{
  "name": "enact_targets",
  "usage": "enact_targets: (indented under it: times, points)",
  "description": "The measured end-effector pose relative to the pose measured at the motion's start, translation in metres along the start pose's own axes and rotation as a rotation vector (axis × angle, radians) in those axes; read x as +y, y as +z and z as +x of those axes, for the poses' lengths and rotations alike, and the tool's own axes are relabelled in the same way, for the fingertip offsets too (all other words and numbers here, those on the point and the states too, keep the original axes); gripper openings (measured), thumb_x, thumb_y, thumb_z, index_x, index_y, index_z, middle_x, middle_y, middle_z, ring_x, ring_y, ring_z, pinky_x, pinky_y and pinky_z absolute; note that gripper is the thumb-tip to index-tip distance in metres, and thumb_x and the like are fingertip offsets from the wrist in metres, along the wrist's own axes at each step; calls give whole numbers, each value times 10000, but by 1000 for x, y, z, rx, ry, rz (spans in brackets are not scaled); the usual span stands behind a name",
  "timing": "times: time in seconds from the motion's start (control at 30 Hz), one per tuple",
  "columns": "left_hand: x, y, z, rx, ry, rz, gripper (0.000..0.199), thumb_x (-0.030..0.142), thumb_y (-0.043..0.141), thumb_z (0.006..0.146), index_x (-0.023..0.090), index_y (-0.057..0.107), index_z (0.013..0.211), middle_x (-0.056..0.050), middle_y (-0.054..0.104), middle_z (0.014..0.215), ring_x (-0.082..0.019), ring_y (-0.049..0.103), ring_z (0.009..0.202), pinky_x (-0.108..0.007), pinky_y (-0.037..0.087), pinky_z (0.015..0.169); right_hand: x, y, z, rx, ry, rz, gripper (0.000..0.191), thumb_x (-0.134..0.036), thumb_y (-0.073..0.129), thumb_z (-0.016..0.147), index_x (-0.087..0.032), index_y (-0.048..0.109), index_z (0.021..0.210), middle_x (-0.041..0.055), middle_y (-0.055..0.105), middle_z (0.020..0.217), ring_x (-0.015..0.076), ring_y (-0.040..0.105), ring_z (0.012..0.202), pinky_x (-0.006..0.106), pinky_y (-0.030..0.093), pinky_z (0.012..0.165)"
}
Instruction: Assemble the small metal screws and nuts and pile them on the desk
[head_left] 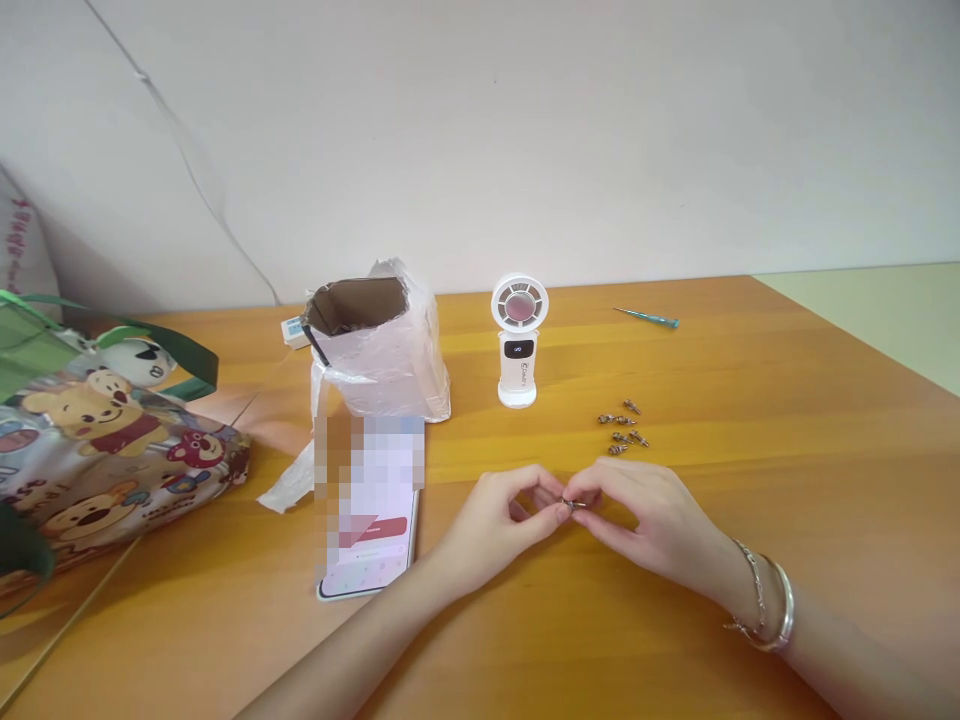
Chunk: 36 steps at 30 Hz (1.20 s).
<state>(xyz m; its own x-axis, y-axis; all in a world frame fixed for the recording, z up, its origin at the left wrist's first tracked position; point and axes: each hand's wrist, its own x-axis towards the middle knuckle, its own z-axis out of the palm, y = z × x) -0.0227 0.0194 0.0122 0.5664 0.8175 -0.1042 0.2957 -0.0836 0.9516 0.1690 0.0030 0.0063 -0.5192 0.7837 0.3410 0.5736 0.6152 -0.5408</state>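
My left hand and my right hand meet fingertip to fingertip just above the table. Between them they pinch a small metal screw-like piece, mostly covered by the fingers. A bracelet and a bangle circle my right wrist. Just beyond the right hand lie several similar small metal screw-like pieces in a loose group. Their fine shape is too small to tell.
A white handheld fan stands upright at centre. Left of it are an open box wrapped in white plastic, a phone and a cartoon-print bag. A teal-handled screwdriver lies at back right, near the wall.
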Motion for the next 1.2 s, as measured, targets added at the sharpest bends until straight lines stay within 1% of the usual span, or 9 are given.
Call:
enact_targets:
  times: [0.17,0.37,0.53,0.67,0.77,0.87,0.97,1.1,1.2]
  points:
    - [1,-1,0,-20,-32,-26,169,308,559,808,155,631,816,-26,664,826,-139,584,766,-220,439,607,0,-2,0,-9,3,60,62,-231,488,858,-217,543,880,1,644,759,114,600,677,231,455,623]
    - [2,0,0,-50,-61,-86,173,313,559,815,153,625,825,-34,676,844,-140,599,768,-228,442,638,-3,-4,1,-61,67,115,52,-240,514,839,-220,514,887,-4,644,791,111,599,687,224,451,623]
    - [1,1,0,-80,-77,-161,185,315,556,816,153,632,861,-55,686,869,-165,621,832,-269,461,723,-3,-4,0,-45,37,58,38,-207,494,839,-220,500,875,-14,638,770,108,596,683,222,431,619]
    - [2,1,0,-55,-72,-121,154,294,575,790,151,629,812,-33,664,782,-138,595,733,-237,442,641,-3,-3,-1,-44,23,-2,18,-211,487,825,-217,483,842,-11,624,740,111,579,649,226,415,590]
    - [3,2,0,-30,-54,-88,114,253,584,759,146,609,728,6,594,649,-97,506,597,-202,388,547,-4,-2,-1,-53,17,-52,45,-208,506,793,-217,465,810,-20,602,698,108,552,604,223,392,555]
    - [5,4,0,-24,-63,-83,63,174,570,704,142,565,651,35,509,566,-74,421,523,-188,340,500,-5,2,-1,-55,-3,-98,69,-193,514,754,-218,455,779,-37,574,637,100,513,540,220,351,512]
    - [6,6,0,-27,-75,-96,64,117,523,663,146,512,607,50,452,539,-66,378,509,-182,312,484,-7,7,0,-23,-56,-152,59,-174,492,732,-220,465,759,-41,557,605,97,472,507,222,312,489]
    - [5,8,-1,-30,-79,-132,92,99,500,630,153,444,583,55,419,542,-68,353,522,-182,283,477,-9,13,0,94,-170,-249,107,-117,442,715,-214,478,691,-57,492,527,90,375,457,228,244,457]
    - [4,11,-3,-23,-80,-156,102,100,497,620,156,420,583,60,397,538,-68,335,525,-183,268,469,-11,15,0,99,-229,-276,148,-83,417,709,-205,451,633,-63,463,505,86,344,452,231,224,451]
